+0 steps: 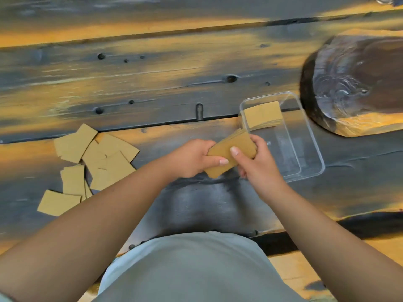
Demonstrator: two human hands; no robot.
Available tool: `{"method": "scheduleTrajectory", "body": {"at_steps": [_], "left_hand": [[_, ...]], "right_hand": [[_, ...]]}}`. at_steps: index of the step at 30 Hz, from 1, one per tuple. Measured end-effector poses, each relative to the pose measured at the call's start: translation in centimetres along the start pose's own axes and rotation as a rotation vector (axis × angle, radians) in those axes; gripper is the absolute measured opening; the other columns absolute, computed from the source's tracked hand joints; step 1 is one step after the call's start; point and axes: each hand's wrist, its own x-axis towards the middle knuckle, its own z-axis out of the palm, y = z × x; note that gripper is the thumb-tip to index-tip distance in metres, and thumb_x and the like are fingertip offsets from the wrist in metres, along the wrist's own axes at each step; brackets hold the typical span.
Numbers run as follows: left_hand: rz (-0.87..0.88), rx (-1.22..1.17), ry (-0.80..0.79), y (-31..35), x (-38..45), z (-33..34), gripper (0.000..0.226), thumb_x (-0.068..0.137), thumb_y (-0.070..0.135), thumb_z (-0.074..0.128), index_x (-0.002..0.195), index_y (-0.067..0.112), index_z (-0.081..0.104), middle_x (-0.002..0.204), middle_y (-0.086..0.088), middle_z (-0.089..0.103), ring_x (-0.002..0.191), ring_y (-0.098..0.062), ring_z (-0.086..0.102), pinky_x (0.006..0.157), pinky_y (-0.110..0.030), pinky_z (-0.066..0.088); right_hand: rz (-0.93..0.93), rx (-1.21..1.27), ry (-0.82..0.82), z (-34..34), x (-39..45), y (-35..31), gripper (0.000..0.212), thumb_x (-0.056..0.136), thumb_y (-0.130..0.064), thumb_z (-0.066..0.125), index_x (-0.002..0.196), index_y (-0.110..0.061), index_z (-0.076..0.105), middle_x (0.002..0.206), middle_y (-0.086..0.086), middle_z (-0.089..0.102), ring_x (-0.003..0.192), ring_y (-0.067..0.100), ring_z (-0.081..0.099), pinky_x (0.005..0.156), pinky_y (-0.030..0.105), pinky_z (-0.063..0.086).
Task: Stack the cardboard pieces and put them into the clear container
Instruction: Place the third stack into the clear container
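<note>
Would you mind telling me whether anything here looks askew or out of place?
Only the loose cardboard pieces, scattered and overlapping at odd angles on the table by the left arm. The stack in the clear container looks tidy.

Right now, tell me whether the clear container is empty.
No, a stack of cardboard pieces already sits at the far end of the clear container.

Dark, orange-streaked plank table (152,79)
On it lie scattered loose cardboard pieces (93,162), a clear container (309,147) and a dark wooden slab (359,83).
</note>
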Motion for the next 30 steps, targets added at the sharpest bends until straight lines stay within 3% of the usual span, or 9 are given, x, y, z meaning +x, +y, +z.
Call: {"method": "scheduleTrajectory", "body": {"at_steps": [3,8,12,15,19,23,25,28,30], "left_hand": [[-0.013,-0.216,-0.095,2.8,1.6,2.0,0.017,0.092,0.023,0.062,0.083,0.011,0.053,0.053,0.011,0.053,0.045,-0.005,0.044,0.044,-0.018,0.034],[0.053,-0.070,-0.154,5.4,3.8,5.0,0.020,0.092,0.029,0.062,0.084,0.015,0.051,0.054,0.011,0.057,0.041,-0.001,0.046,0.042,-0.018,0.035],[0.025,-0.216,0.158,5.8,4.8,8.3,0.033,0.093,0.038,0.058,0.113,0.015,0.045,0.091,-0.004,0.063,0.060,-0.012,0.058,0.059,-0.031,0.044],[0.170,0.260,0.287,4.6,4.3,9.8,0.040,0.093,0.039,0.055,0.124,0.017,0.044,0.121,-0.001,0.051,0.098,-0.015,0.056,0.083,-0.031,0.044],[0.396,0.978,0.031,2.5,3.7,10.7,0.056,0.091,0.036,0.052,0.140,0.018,0.033,0.147,-0.004,0.029,0.117,-0.029,0.045,0.091,-0.042,0.044],[0.381,1.056,-0.035,1.4,4.1,11.3,0.060,0.090,0.031,0.050,0.143,0.012,0.030,0.156,-0.009,0.020,0.134,-0.029,0.029,0.103,-0.042,0.035],[0.392,1.057,-0.021,1.1,4.3,11.3,0.060,0.090,0.031,0.051,0.143,0.011,0.031,0.156,-0.011,0.022,0.137,-0.029,0.026,0.105,-0.043,0.034],[0.388,1.049,-0.032,1.0,4.4,11.5,0.063,0.089,0.032,0.055,0.143,0.010,0.031,0.155,-0.012,0.023,0.138,-0.030,0.026,0.105,-0.043,0.035],[0.398,1.050,-0.030,0.9,4.3,11.5,0.062,0.089,0.030,0.055,0.143,0.010,0.032,0.154,-0.013,0.025,0.137,-0.031,0.028,0.104,-0.043,0.036]], "right_hand": [[0.077,0.513,0.064,-1.8,-1.7,0.0,0.034,0.087,-0.025,0.066,0.115,-0.014,0.050,0.085,-0.002,0.061,0.055,0.007,0.046,0.048,0.020,0.039],[0.148,0.391,0.085,-5.5,-2.9,0.4,0.012,0.093,-0.014,0.060,0.105,-0.011,0.059,0.078,0.002,0.060,0.054,0.009,0.043,0.050,0.021,0.036],[0.054,0.399,0.361,-8.2,-1.7,-0.9,0.005,0.091,-0.012,0.063,0.094,-0.016,0.062,0.074,-0.005,0.064,0.050,0.005,0.043,0.043,0.017,0.035],[0.083,0.359,0.577,-10.0,1.0,-1.4,0.005,0.088,-0.015,0.066,0.087,-0.019,0.062,0.072,-0.005,0.062,0.048,0.006,0.043,0.044,0.020,0.037],[0.208,0.242,0.610,-8.9,4.7,-0.1,0.011,0.085,-0.018,0.068,0.080,-0.019,0.058,0.074,0.002,0.064,0.046,0.009,0.049,0.044,0.023,0.039],[0.438,0.287,0.671,-7.5,7.6,2.0,0.016,0.082,-0.019,0.070,0.079,-0.015,0.056,0.074,0.005,0.062,0.054,0.017,0.053,0.056,0.028,0.044],[0.532,0.285,0.607,-7.5,8.6,3.0,0.017,0.084,-0.020,0.068,0.080,-0.014,0.054,0.076,0.005,0.058,0.060,0.018,0.052,0.060,0.027,0.046],[0.631,0.354,0.548,-7.0,9.5,3.4,0.011,0.087,-0.020,0.067,0.086,-0.012,0.059,0.069,0.002,0.052,0.051,0.011,0.048,0.043,0.020,0.043],[0.646,0.447,0.553,-6.5,9.9,3.2,0.018,0.088,-0.018,0.068,0.103,-0.010,0.063,0.071,0.002,0.053,0.052,0.009,0.050,0.041,0.015,0.045]]}}
